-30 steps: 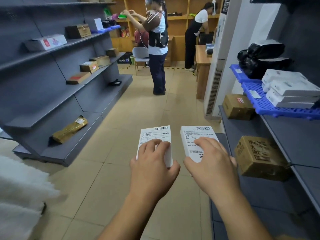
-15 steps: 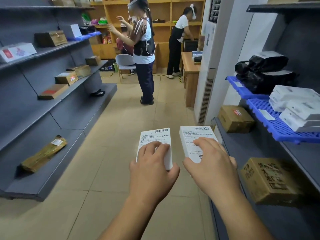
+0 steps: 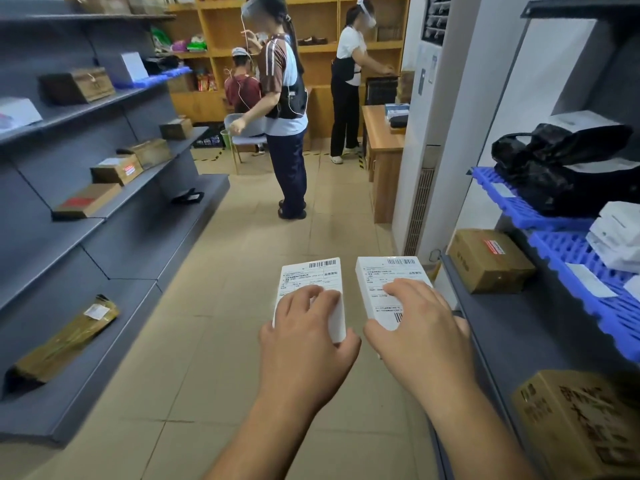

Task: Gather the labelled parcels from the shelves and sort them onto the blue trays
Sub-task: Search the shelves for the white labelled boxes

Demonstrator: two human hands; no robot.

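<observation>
Your left hand [image 3: 304,336] grips a flat white parcel [image 3: 313,289], fingers curled over its top face and thumb on the right edge; your right hand [image 3: 420,336] grips a second white parcel [image 3: 388,282] the same way, thumb on its left edge. Both parcels are smooth, rectangular, thin boxes with printed labels and barcodes at the far end, held side by side, just apart, over the beige tiled floor [image 3: 242,271] in the aisle. On your right, grey metal shelving [image 3: 512,327] carries two blue plastic trays: the far blue tray [image 3: 519,211] with a slatted surface holds crinkled glossy black bags [image 3: 561,168], the near blue tray [image 3: 588,299] holds stacked white boxes [image 3: 616,237] and loose paper tags. Below them sit a brown cardboard box [image 3: 488,259] with a red sticker and a larger printed carton [image 3: 581,424] close to your right forearm. On the left, grey shelves [image 3: 138,237] hold several brown cardboard boxes, a wooden-looking chest [image 3: 78,86] and a long brown wrapped parcel [image 3: 65,341] on the lowest shelf. Ahead, a person in a striped top [image 3: 284,109] stands in the aisle, another stands at a wooden tabletop [image 3: 381,116], a third sits behind. Wooden shelving fills the back wall.
</observation>
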